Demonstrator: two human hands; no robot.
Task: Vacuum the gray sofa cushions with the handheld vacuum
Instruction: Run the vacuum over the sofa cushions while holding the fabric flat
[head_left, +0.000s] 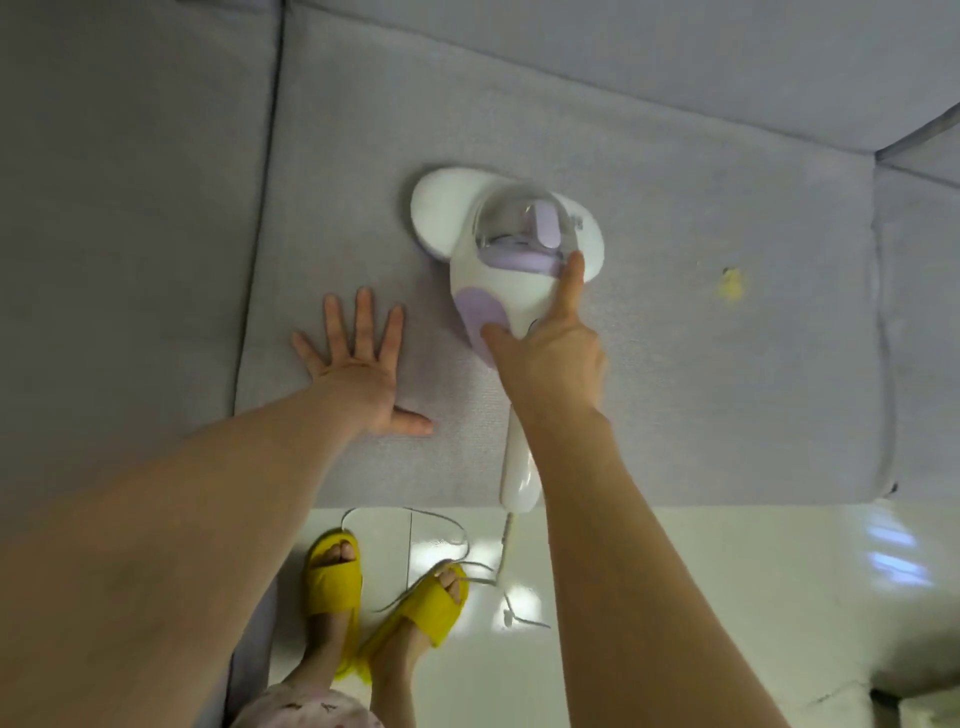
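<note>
sofa cushion (649, 364): you work mid-seat | handheld vacuum (498, 244): flat on it, keep the head flush, strokes overlapping | right hand (550, 353): wrapped on handle | left hand (358, 364): spread flat, bracing fabric | yellow speck (731, 283): steer rightward

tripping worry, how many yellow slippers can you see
2. One yellow open-toe slipper on the glossy white floor by the front edge of the gray sofa cushion; the other right of it, a thin white cord at its toe. None appears hidden.
</note>
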